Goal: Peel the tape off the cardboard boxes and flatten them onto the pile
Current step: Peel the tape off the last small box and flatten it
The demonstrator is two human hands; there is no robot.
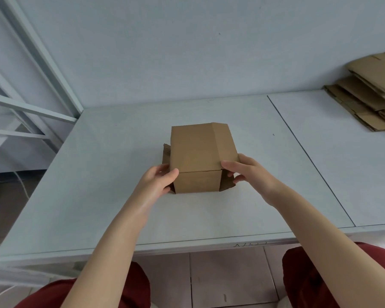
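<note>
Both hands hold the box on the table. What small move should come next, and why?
Probably push the box sideways so it folds flat: left hand and right hand grip its opposite sides, its side flaps already hang loose, and no tape shows on it.

A brown cardboard box (201, 156) sits mid-tabletop (98, 174). The left hand (158, 182) grips its near left corner, the right hand (246, 172) its right side. Flattened cardboard pile (369, 94) lies far right.

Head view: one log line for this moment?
left hand: grips cardboard box, left side | right hand: grips its right side | box: not flattened | pile: far right on table
</note>
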